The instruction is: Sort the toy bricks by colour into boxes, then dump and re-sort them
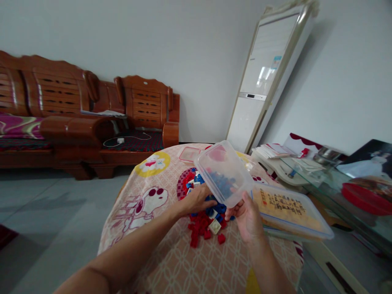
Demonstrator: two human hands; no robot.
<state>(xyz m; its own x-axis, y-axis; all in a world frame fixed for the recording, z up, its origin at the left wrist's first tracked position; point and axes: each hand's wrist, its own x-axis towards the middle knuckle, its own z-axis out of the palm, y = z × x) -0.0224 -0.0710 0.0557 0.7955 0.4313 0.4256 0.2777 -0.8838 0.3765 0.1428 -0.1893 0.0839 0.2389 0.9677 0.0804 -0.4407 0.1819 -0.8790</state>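
My right hand [246,220] pinches the lower edge of a clear plastic box [225,171], which is tilted above a pile of toy building blocks [203,222]. Blue and red colours show through the box wall; whether those blocks are inside or behind it I cannot tell. Within the pile, red, blue and white blocks lie loose on the patterned tablecloth [171,261]. My left hand [197,200] reaches into the blocks beside the box, its fingers curled. The tips are partly hidden, so what they hold does not show.
A lidded plastic box [289,210] with a yellow printed sheet lies at the table's right. A small pink-rimmed lid [189,154] is at the back. Beyond the table stand a glass-topped cabinet [324,183], a wooden sofa [143,106] and a tall air conditioner [263,77].
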